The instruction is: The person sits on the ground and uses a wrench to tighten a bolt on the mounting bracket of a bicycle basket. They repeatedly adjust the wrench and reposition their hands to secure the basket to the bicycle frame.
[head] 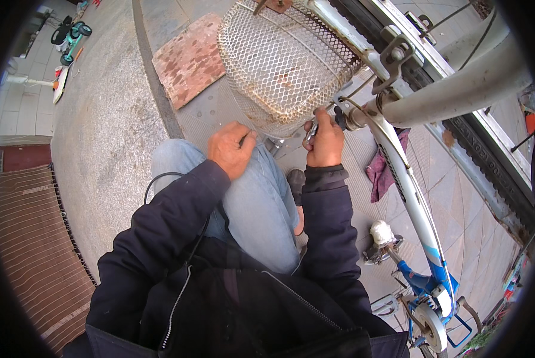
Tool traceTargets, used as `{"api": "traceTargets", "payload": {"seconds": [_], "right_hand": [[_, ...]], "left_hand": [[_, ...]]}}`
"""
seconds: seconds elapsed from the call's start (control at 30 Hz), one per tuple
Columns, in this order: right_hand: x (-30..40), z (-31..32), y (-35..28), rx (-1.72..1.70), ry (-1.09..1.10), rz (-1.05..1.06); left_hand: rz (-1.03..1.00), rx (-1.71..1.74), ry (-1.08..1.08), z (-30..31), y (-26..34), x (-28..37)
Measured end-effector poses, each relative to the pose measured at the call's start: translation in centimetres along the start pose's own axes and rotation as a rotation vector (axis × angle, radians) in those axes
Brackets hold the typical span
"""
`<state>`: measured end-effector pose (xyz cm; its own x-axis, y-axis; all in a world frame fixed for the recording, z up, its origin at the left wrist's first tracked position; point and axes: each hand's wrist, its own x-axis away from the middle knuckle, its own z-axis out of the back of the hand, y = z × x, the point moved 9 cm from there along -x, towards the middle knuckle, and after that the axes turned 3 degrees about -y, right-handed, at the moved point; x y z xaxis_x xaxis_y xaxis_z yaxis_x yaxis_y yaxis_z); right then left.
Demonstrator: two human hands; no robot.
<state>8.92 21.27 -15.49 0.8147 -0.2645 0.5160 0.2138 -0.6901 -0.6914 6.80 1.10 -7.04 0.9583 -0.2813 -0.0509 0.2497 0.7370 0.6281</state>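
Note:
A bicycle with a white and blue frame [406, 179] lies or leans close on my right. My right hand [326, 139] is closed around a metal hand tool [311, 132], whose exact kind I cannot tell, beside the dark fitting [340, 117] near the head tube. Just above it is the rusty wire-mesh basket [290, 67] of the bicycle. My left hand [232, 150] rests on my knee in light blue jeans, fingers curled; whether something small is between thumb and fingers I cannot tell. The front tyre [473, 147] and rusty fender cross the upper right.
A reddish stone slab [189, 60] lies on the paving left of the basket. A purple cloth [386, 165] is on the tiles behind the frame tube. The pedal [379, 255] and crank area [430, 326] stand lower right. A child's teal ride-on toy [73, 42] is far left.

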Motion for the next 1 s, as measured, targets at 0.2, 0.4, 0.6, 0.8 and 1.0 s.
{"api": "traceTargets", "payload": {"seconds": [0.2, 0.4, 0.6, 0.8, 1.0], "right_hand": [[-2.2, 1.8, 0.8, 0.219, 0.049, 0.396], [-1.9, 1.2, 1.5, 0.198, -0.035, 0.292], [-3.1, 2.2, 1.2, 0.272, -0.063, 0.374], [-2.0, 1.1, 1.2, 0.129, -0.077, 0.165], [-1.2, 0.9, 1.1, 0.028, 0.022, 0.084]], "left_hand": [[0.006, -0.008, -0.007, -0.1, 0.0, 0.0], [0.009, -0.017, -0.015, -0.1, -0.2, 0.0], [-0.004, -0.024, -0.018, -0.5, 0.2, -0.1], [-0.035, -0.051, 0.001, -0.4, 0.7, -0.2], [-0.094, -0.044, 0.015, -0.2, 0.6, -0.1]]}}
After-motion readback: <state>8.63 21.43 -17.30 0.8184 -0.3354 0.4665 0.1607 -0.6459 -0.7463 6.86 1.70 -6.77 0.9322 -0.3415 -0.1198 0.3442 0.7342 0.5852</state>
